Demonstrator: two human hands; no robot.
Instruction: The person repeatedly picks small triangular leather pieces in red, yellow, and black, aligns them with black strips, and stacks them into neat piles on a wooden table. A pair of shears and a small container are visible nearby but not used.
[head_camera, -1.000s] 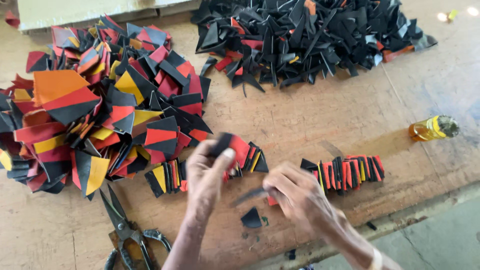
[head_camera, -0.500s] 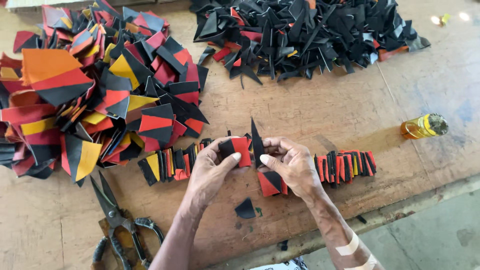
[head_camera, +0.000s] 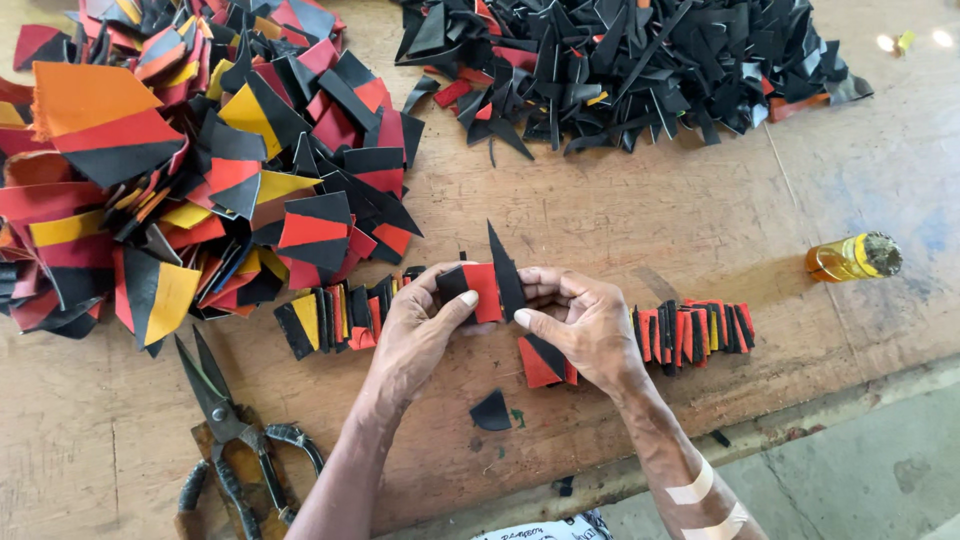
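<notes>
A craft workshop: worn wooden workbench (head_camera: 620, 220), heaped cut scraps (head_camera: 190, 170), scissors (head_camera: 235, 430).

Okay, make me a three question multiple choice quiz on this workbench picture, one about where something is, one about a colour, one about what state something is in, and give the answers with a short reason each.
1. Where do the scissors lie on the wooden bench?
A. Near the bottom left
B. By the top right corner
C. Between the two hands

2. What colour is the liquid in the small bottle?
A. Blue
B. Amber yellow
C. Clear green

3. How are the hands placed on the red and black piece?
A. Both lie flat on the bench, away from it
B. Only one touches it
C. The left hand and right hand hold it together

Answers: 1 A, they lie below the multicoloured pile, left of the forearms. 2 B, the bottle lying on its side glows yellow-orange. 3 C, fingers of both hands pinch the piece.
</notes>
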